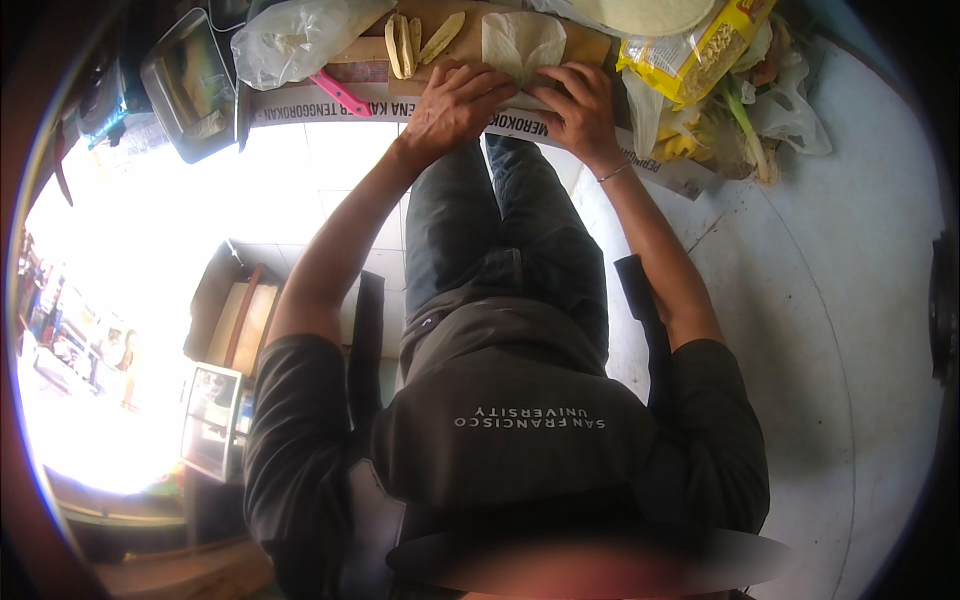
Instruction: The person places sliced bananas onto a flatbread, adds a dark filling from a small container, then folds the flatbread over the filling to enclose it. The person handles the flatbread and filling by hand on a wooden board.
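A thin pale wrapper sheet (523, 40) lies on a brown board (590, 45) at the far edge. From the left, my left hand (462, 104) has its fingers bent down at the sheet's near edge. My right hand (580, 108) pinches the other side of that same edge, thumb and fingers together. Whatever lies under the fingertips is hidden. Several pale yellow banana strips (404, 48) rest on the board, left of the sheet. A knife's pink handle (342, 93) sticks out toward me, further left.
A clear plastic bag (300, 42) and a metal tray (190, 85) sit at the far left. At the far right are a pale round stack (650, 12), a yellow packet (695, 50) and green onion stalks (750, 130). A printed banner strip (290, 108) runs along the near edge.
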`<state>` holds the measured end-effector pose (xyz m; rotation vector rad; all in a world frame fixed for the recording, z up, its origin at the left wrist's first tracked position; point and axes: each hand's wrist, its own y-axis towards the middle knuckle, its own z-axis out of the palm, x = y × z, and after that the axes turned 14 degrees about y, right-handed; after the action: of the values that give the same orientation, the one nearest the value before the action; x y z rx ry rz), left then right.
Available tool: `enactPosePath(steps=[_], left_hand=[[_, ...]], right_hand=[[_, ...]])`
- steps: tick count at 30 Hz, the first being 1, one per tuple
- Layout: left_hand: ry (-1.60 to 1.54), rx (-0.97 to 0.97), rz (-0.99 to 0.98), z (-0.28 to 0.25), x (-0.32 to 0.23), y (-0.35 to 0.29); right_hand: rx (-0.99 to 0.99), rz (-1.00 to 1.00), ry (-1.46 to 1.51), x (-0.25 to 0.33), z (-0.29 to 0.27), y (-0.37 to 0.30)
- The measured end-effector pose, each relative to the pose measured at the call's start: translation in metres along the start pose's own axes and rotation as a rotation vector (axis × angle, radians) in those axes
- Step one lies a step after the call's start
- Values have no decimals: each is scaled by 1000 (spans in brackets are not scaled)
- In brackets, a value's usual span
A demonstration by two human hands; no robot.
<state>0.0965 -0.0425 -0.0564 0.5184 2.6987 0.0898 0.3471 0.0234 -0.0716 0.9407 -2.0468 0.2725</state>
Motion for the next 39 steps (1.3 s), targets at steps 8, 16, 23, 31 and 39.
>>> enactPosePath(steps=[8,16,23,31,39], left_hand=[[5,104,-71,-3,-3,9],[-189,113,-222,-7,7,18],[-287,21,-313,-11,7,27],[-156,-53,-413,-9,0,34],[93,-110,-206,-8,0,30]], right_hand=[[10,59,2,5,-1,5],[-4,89,20,6,-2,13],[-194,121,116,8,6,16],[-343,177,67,14,10,21],[-446,196,28,9,16,25]])
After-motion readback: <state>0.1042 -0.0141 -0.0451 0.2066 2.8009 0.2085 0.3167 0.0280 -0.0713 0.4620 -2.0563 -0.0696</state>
